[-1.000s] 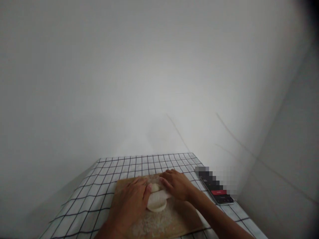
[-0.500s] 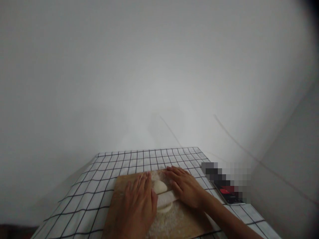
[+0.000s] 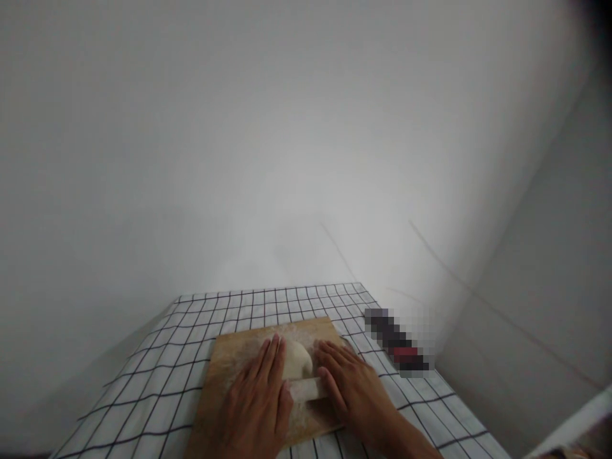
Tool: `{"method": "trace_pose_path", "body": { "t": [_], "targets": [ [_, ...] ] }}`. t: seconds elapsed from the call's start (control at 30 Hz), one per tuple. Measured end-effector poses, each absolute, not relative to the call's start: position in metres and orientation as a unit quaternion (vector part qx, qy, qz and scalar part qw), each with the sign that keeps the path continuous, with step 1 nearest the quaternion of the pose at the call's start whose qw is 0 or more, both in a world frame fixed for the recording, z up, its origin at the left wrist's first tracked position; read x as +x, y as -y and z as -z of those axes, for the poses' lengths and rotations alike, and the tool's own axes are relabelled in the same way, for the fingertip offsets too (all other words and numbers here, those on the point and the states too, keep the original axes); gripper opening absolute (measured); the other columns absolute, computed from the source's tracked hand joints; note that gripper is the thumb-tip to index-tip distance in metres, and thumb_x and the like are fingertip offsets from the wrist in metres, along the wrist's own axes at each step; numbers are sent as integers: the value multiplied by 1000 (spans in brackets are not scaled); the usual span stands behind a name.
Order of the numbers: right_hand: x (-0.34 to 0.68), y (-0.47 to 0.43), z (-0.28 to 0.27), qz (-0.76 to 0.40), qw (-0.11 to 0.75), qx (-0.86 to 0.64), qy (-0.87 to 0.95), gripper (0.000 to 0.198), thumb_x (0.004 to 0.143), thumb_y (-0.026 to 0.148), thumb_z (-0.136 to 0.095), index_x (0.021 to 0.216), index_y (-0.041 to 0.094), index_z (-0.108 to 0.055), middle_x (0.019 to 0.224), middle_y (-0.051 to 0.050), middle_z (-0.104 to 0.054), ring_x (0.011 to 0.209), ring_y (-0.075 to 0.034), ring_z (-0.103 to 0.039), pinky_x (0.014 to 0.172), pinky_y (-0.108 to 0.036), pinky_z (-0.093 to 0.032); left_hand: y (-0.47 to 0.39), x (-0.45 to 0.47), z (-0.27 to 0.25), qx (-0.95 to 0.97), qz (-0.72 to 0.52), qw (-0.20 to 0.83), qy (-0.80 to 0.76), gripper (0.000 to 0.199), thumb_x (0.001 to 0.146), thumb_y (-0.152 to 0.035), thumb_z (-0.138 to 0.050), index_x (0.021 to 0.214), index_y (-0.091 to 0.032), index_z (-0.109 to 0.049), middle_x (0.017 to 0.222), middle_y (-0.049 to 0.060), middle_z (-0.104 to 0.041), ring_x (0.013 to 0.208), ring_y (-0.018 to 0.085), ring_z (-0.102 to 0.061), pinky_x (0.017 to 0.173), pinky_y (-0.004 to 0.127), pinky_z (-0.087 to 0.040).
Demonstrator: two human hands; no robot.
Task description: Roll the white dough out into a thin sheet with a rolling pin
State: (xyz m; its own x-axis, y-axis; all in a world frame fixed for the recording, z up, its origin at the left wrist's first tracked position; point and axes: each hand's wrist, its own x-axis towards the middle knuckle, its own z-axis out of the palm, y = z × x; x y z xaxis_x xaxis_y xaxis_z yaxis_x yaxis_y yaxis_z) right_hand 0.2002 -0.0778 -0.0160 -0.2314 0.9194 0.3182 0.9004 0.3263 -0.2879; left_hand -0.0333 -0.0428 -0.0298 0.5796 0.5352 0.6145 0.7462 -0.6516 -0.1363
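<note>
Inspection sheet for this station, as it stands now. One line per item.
Surface: checked tablecloth under a wooden board with pale powder on it.
Job's things: pale rolling pin lying crosswise; pale dough on its far side.
Clutter: dark device with a red patch, right side of the cloth; pixelated, details unreadable.
Grippers: bare hands; left hand and right hand over opposite ends of the pin, fingers extended.
Cables: none identifiable; thin lines on the wall could be marks or wires.
Surroundings: plain pale wall behind; cut-off object at lower right, unidentifiable.
</note>
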Motion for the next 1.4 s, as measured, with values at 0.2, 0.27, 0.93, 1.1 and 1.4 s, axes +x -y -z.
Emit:
{"method": "trace_pose_path", "body": {
  "t": [0.2, 0.27, 0.93, 1.1, 1.4],
  "targets": [
    [198, 75, 4, -23, 197, -585, 786, 42, 108, 34, -33, 130, 22, -66, 148, -10, -60, 136, -26, -56, 114, -44, -44, 34, -41, 47, -870, 275, 181, 367, 61, 103, -35, -42, 160, -15, -31, 158, 14, -47, 142, 30, -51, 110, 46, -52],
    [197, 63, -3, -11, 179, -593, 785, 41, 107, 37, -36, 131, 20, -66, 148, -13, -60, 133, -29, -59, 108, -44, -48, 24, -44, 54, -883, 258, 183, 347, 51, 104, -30, -40, 154, -18, -41, 157, 14, -49, 145, 31, -47, 114, 49, -49],
    [222, -25, 15, -65, 200, -517, 830, 48, 109, 39, -30, 139, 19, -61, 147, -13, -60, 143, -28, -47, 119, -50, -35, -6, -16, 13, -883, 116, 107, 442, 45, 105, -25, -32, 138, -8, -58, 148, 22, -58, 136, 35, -57, 111, 56, -48],
    [218, 5, 10, -50, 181, -570, 800, 48, 107, 41, -35, 143, 20, -58, 155, -15, -51, 146, -31, -43, 120, -57, -30, 7, -16, 12, -885, 150, 133, 420, 46, 108, -35, -32, 137, -11, -58, 149, 21, -56, 137, 35, -56, 113, 59, -46],
    [203, 65, 17, -15, 210, -616, 759, 41, 108, 35, -33, 134, 23, -62, 150, -9, -58, 141, -28, -50, 120, -52, -33, 25, -14, 28, -867, 223, 144, 422, 58, 108, -46, -29, 150, -10, -44, 150, 20, -56, 139, 32, -54, 108, 53, -52]
  ]
}}
